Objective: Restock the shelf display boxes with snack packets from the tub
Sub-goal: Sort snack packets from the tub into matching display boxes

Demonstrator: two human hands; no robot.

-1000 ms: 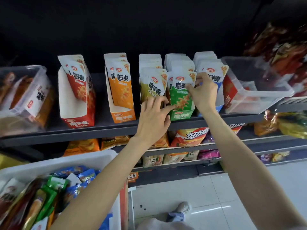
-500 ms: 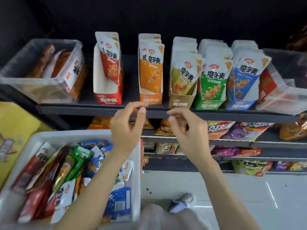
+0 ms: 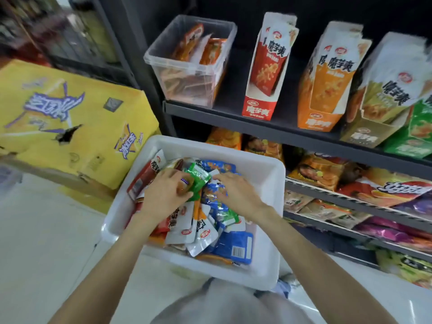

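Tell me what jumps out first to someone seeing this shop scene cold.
Both hands are down in the white tub at centre, which is heaped with mixed snack packets: the left hand grips a green packet and the right hand rests on blue ones. Above right, a row of display boxes stands on the dark shelf, the red box nearest. A big yellow carton fills the left.

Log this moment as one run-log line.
phase: picking from white tub | left hand: grips green packet | right hand: on blue packets, grip unclear | red display box: part full
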